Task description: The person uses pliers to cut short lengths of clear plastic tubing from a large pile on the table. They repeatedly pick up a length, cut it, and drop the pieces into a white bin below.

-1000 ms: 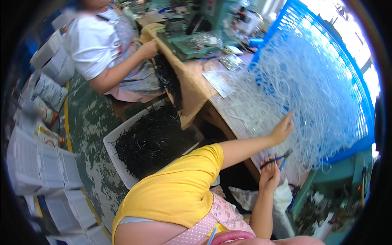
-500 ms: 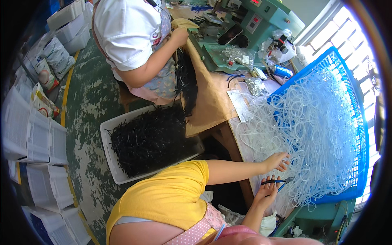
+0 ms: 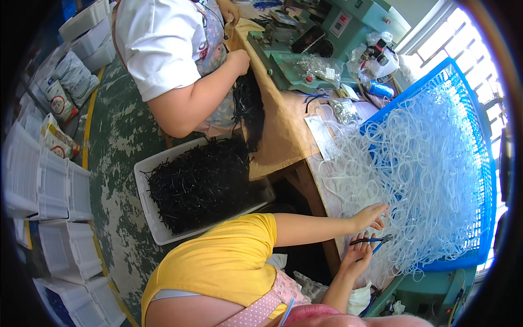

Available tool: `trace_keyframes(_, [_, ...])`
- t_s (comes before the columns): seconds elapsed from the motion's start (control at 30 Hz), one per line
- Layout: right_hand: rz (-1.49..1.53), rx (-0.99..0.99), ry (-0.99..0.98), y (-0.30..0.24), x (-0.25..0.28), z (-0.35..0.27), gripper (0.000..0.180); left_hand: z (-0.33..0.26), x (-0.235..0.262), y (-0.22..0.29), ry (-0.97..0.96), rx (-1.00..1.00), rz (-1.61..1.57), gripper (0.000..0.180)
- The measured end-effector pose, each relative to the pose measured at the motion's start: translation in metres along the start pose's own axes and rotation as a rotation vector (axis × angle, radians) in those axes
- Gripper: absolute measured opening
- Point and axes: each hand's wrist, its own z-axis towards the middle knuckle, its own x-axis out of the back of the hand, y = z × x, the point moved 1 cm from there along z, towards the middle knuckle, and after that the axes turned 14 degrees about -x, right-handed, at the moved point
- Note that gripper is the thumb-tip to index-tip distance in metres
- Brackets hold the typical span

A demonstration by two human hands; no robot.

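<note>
Bench spans the frame's right half, carrying a tilted blue basket heaped with clear tubing that spills leftward. Right of centre, my left grip hovers by loose strands; I cannot tell if it clasps any. Just below, my right grip clamps blue-and-black pliers.

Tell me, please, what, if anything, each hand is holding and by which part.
The right hand holds blue-and-black pliers by the handles; whether the left hand holds anything cannot be told.
</note>
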Motion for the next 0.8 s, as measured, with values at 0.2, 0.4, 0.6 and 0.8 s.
trace_keyframes(0.2, [0.017,0.001,0.002,-0.003,0.009,-0.002,0.052,-0.002,-0.006,-0.008,-0.013,0.062,0.007,0.06])
trace_keyframes(0.4, [0.058,-0.003,0.013,-0.006,0.01,-0.006,0.051,-0.007,-0.012,-0.012,-0.061,0.074,0.101,0.061])
trace_keyframes(0.6, [0.058,0.004,-0.013,-0.007,0.013,-0.009,0.046,-0.018,-0.024,0.002,-0.086,0.093,0.129,0.063])
trace_keyframes(0.8, [0.083,0.016,-0.038,-0.011,0.02,-0.012,0.044,-0.03,-0.037,0.016,-0.082,0.157,0.12,0.065])
